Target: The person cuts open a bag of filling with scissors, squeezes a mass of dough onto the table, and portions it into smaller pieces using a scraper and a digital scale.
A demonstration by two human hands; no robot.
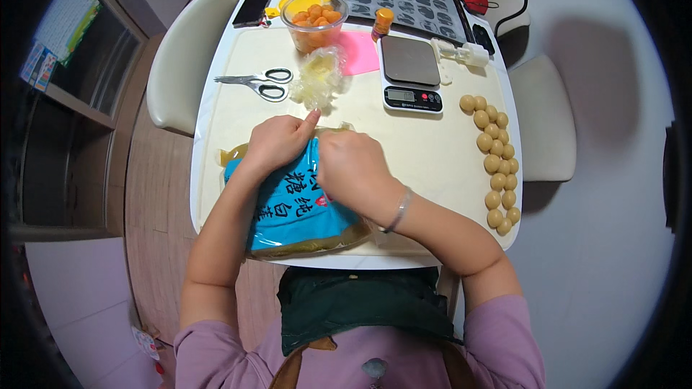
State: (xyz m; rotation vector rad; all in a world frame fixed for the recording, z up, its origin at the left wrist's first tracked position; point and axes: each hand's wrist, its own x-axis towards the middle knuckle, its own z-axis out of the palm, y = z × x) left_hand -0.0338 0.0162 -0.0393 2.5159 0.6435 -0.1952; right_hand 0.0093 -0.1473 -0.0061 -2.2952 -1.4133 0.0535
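A blue and clear plastic bag of brownish paste (297, 189) lies on the cream mat (421, 173) at the table's near side, and its front bears writing. At its far edge, my left hand (281, 140) grips the plastic with the thumb pointing away from me. My right hand (351, 165), curled into a fist, holds the same edge close beside it. Both hands hide the gripped plastic. Just beyond my left thumb sits a crumpled clear plastic wrap (320, 76) with pale yellow bits. Silver scissors (257, 84) with black-lined handles lie to its left.
A digital kitchen scale (412, 73) stands right of a pink sheet (359, 53). Several beige balls (497, 162) line the right edge. Farther back are a clear tub of orange balls (315, 21), an orange-capped bottle (383, 21), a white plunger mould (465, 54), a black-framed tray (405, 0) and a phone (254, 7).
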